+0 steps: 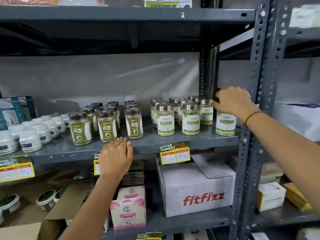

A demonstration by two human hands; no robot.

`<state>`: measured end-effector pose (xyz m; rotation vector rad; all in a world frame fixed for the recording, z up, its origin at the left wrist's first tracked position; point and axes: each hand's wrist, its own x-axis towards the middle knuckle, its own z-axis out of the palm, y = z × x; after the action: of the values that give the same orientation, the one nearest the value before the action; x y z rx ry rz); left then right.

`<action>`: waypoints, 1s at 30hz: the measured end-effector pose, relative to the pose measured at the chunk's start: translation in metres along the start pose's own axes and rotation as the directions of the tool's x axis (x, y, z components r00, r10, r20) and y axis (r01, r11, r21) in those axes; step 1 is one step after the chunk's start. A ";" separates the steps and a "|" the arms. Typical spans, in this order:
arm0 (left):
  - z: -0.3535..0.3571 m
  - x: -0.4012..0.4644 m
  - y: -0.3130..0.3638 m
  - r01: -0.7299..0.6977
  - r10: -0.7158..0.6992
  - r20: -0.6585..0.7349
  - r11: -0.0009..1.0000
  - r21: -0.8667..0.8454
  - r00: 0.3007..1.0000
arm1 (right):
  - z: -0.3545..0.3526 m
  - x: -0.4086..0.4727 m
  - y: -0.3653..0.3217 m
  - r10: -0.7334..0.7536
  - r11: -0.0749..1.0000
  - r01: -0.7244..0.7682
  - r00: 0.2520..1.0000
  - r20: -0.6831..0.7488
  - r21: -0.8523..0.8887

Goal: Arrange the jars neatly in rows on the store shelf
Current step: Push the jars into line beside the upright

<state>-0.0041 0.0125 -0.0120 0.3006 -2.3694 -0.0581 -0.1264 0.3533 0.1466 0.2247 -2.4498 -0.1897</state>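
On the grey metal shelf (150,144) stand several silver-lidded jars with green-and-white labels (165,119) in rows at the right. One such jar (225,124) stands apart at the far right, and my right hand (233,101) grips its top from above. Several dark-lidded jars of brownish powder (80,129) stand in rows at the middle. My left hand (116,156) rests flat on the shelf's front edge with fingers together, holding nothing, just in front of the dark-lidded jars.
Several small white tubs (30,140) fill the shelf's left end. Price tags (174,154) hang from the front edge. Below sit a white "fitfizz" carton (199,193) and pink boxes (128,212). A perforated upright post (256,101) stands right beside my right hand.
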 end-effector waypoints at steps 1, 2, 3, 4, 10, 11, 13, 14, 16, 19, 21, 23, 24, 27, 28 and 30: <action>-0.001 0.000 0.000 -0.001 0.001 0.002 1.000 0.000 1.000 | 0.001 -0.001 0.003 0.006 0.999 -0.004 0.999 0.038 -0.047; -0.001 0.000 0.000 -0.002 0.002 0.004 1.000 0.001 1.000 | 0.002 -0.001 0.004 0.011 0.996 -0.005 0.998 0.065 -0.085; -0.002 0.000 0.000 -0.003 0.003 0.004 1.000 0.003 1.000 | 0.003 -0.002 0.005 0.017 0.993 -0.008 0.997 0.081 -0.114; -0.002 0.000 -0.001 -0.005 0.005 0.003 1.000 0.005 1.000 | 0.004 -0.002 0.005 0.024 0.991 -0.011 0.995 0.093 -0.131; -0.001 -0.001 -0.001 -0.001 0.001 -0.013 1.000 -0.011 1.000 | 0.010 -0.003 0.005 0.038 0.998 -0.032 0.995 0.096 -0.061; -0.001 -0.001 -0.001 0.004 -0.004 -0.013 1.000 -0.017 1.000 | 0.011 -0.002 0.004 0.037 0.999 -0.034 0.995 0.092 -0.037; 0.000 -0.001 -0.001 0.006 -0.006 -0.012 1.000 -0.022 1.000 | 0.012 0.000 0.004 0.031 0.999 -0.032 0.996 0.086 0.007; 0.000 0.000 -0.001 0.005 -0.006 -0.012 1.000 -0.023 1.000 | 0.013 0.001 0.004 0.027 0.999 -0.029 0.996 0.084 0.027; 0.000 0.000 -0.001 0.007 -0.007 -0.009 1.000 -0.019 1.000 | 0.015 0.004 0.004 0.019 0.997 -0.025 0.996 0.088 0.069; 0.000 -0.001 -0.001 0.008 -0.009 -0.007 1.000 -0.023 1.000 | 0.018 0.008 0.003 0.017 0.988 -0.033 0.994 0.107 0.148; -0.001 -0.001 -0.001 0.007 -0.008 -0.007 1.000 -0.025 1.000 | 0.020 0.010 0.003 0.016 0.985 -0.035 0.994 0.110 0.171; -0.001 -0.001 -0.001 0.008 -0.008 -0.006 1.000 -0.023 1.000 | 0.021 0.011 0.005 0.014 0.983 -0.033 0.994 0.105 0.182; -0.001 -0.001 -0.001 0.009 -0.009 -0.003 1.000 -0.020 1.000 | 0.021 0.012 0.006 0.013 0.982 -0.033 0.995 0.104 0.188; -0.002 -0.001 0.000 0.006 -0.006 -0.002 1.000 -0.013 1.000 | 0.022 0.012 0.008 0.006 0.978 -0.028 0.995 0.104 0.208; -0.003 -0.002 0.000 0.007 -0.007 -0.003 1.000 -0.015 1.000 | 0.022 0.012 0.008 0.003 0.976 -0.025 0.995 0.104 0.214; -0.003 -0.002 0.000 0.010 -0.010 -0.005 1.000 -0.016 1.000 | 0.022 0.011 0.009 -0.001 0.975 -0.024 0.994 0.113 0.220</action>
<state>-0.0005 0.0131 -0.0107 0.3052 -2.3613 -0.0810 -0.1501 0.3610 0.1382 0.3033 -2.5838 0.0791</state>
